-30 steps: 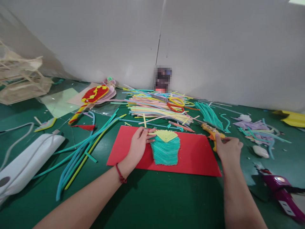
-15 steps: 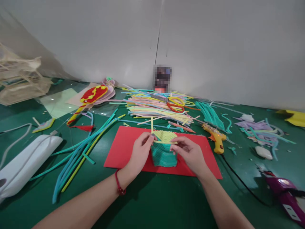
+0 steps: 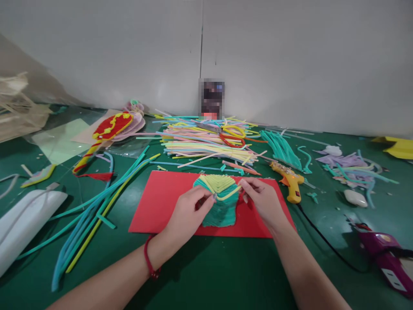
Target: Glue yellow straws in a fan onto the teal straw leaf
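Note:
My left hand (image 3: 190, 212) pinches a yellow fuzzy strip (image 3: 228, 196) near its bend, over the left part of a green piece (image 3: 220, 213). The strip's other end is between the fingertips of my right hand (image 3: 263, 199), at the right side of that piece. Nested V-shaped rows of yellow strips (image 3: 220, 182) cover the upper middle of the green piece. Beneath it lies a red sheet (image 3: 161, 202), flat on the green table (image 3: 200, 275).
Behind the sheet lie a pile of coloured strips (image 3: 193, 146) and scissors (image 3: 232, 140). A yellow glue gun (image 3: 292, 185) with a black cord is at right, near a purple power socket (image 3: 383, 258). Long strips (image 3: 103, 206), a white device (image 3: 35, 219) and a red-yellow fan shape (image 3: 112, 125) sit left.
The strip between my hands has dropped from upright and straight to a curve along the yellow rows. My right hand has moved slightly right, and more of the green piece shows. The view has shifted.

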Action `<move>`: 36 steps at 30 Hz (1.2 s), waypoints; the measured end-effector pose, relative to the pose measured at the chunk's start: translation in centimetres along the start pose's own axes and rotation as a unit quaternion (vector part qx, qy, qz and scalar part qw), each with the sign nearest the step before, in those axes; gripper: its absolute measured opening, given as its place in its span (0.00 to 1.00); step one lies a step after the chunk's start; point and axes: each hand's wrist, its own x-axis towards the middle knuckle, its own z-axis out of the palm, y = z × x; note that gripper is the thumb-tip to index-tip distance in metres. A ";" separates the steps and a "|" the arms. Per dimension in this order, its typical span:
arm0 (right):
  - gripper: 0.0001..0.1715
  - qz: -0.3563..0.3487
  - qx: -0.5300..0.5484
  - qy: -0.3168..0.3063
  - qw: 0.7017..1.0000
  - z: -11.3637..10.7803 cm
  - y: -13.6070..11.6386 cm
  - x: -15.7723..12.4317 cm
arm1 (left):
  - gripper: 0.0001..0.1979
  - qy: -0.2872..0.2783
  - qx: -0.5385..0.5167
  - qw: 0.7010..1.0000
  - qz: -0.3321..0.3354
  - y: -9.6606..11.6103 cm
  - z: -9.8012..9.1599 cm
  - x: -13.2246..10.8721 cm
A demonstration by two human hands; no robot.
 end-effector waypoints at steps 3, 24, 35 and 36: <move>0.21 -0.002 -0.040 -0.038 0.998 -0.2 0.3 0.3 | 0.07 0.049 0.101 0.990 0.088 -0.5 -0.3 0.0; 0.23 0.010 -0.044 -0.016 0.999 0.1 0.7 1.4 | 0.13 -0.002 0.274 0.945 0.181 -2.3 0.8 0.1; 0.20 -0.014 -0.009 -0.052 0.999 0.4 -0.2 0.9 | 0.13 0.094 0.142 0.985 0.005 -2.3 -1.9 1.7; 0.20 -0.015 -0.008 -0.052 0.999 0.4 -0.2 0.9 | 0.13 0.096 0.109 0.989 -0.017 -2.4 -2.1 1.9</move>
